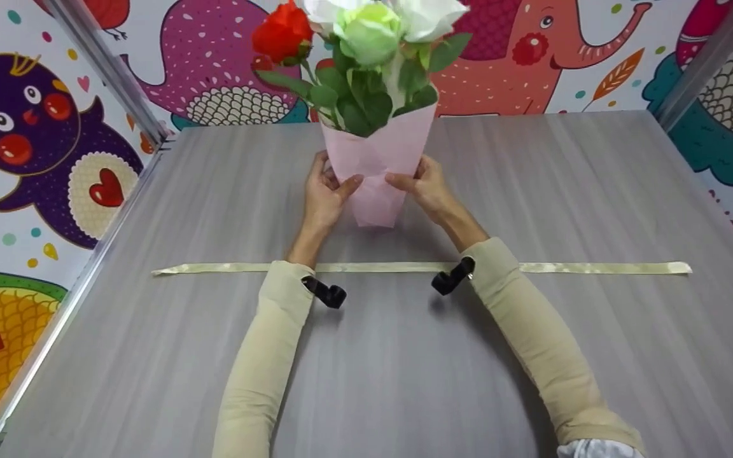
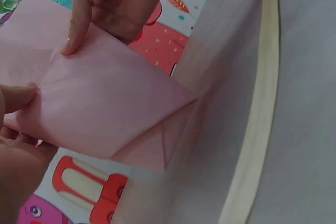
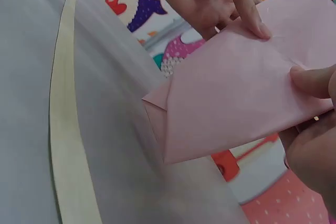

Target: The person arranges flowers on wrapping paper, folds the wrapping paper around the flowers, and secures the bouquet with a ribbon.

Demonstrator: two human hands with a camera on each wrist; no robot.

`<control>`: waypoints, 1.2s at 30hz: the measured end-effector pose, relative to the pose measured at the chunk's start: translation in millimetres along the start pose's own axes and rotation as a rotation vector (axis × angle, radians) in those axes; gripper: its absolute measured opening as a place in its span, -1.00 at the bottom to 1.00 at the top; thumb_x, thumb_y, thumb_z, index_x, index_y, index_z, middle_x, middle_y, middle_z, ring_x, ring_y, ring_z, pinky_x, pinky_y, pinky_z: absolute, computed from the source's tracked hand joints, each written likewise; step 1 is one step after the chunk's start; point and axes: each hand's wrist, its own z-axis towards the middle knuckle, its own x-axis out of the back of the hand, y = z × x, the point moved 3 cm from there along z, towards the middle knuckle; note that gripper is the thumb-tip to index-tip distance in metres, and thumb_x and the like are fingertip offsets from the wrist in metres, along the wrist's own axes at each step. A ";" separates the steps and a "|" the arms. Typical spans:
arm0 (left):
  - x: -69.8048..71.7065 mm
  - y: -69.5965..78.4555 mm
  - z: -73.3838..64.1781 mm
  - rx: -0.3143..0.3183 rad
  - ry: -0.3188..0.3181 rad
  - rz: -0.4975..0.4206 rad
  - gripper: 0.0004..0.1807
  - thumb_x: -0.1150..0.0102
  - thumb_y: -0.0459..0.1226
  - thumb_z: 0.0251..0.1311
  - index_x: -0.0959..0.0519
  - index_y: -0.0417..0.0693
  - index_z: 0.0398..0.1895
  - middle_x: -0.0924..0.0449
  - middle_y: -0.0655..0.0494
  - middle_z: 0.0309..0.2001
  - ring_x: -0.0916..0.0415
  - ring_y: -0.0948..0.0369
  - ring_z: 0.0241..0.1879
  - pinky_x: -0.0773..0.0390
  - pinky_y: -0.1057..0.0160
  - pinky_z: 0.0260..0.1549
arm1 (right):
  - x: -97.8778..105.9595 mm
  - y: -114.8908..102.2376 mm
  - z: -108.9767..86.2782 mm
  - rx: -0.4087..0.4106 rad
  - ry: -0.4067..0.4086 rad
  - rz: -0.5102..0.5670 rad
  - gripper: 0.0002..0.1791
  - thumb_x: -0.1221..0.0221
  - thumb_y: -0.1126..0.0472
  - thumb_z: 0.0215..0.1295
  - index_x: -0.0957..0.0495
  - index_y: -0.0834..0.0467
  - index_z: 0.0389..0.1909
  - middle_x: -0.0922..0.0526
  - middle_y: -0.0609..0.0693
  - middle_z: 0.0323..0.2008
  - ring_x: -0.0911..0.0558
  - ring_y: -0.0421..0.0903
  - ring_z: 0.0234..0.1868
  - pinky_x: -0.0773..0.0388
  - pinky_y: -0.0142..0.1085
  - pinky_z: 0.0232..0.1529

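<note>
A flower bouquet wrapped in pink paper (image 1: pixel 379 149) stands upright at the far middle of the table. Red, white and pale green blooms (image 1: pixel 369 32) with green leaves rise out of the wrap. My left hand (image 1: pixel 326 197) grips its left side, thumb on the front and fingers behind. On the opposite side my right hand (image 1: pixel 433 191) holds the wrap the same way. Both thumbs press the front paper, a small gap between them. In the left wrist view the folded lower end of the pink wrap (image 2: pixel 121 98) shows; the fingers behind it are partly hidden.
A long pale yellow ribbon (image 1: pixel 379 267) lies straight across the grey table (image 1: pixel 404 369), passing under both forearms. Cartoon-printed panels (image 1: pixel 226 57) stand behind and at the sides, with a metal rail (image 1: pixel 86 286) along the left edge.
</note>
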 end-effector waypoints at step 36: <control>-68.6 21.8 -20.1 0.056 -0.361 -0.034 -0.56 -0.12 -0.25 0.37 -0.50 -0.20 0.28 -0.62 -0.12 0.17 -0.59 0.15 0.07 -0.57 0.09 0.21 | 73.3 -37.1 -37.9 0.044 -0.006 0.321 -0.72 -0.07 0.53 0.30 -0.62 0.12 -0.18 -0.69 -0.05 -0.21 -0.63 -0.13 -0.09 -0.58 -0.29 0.02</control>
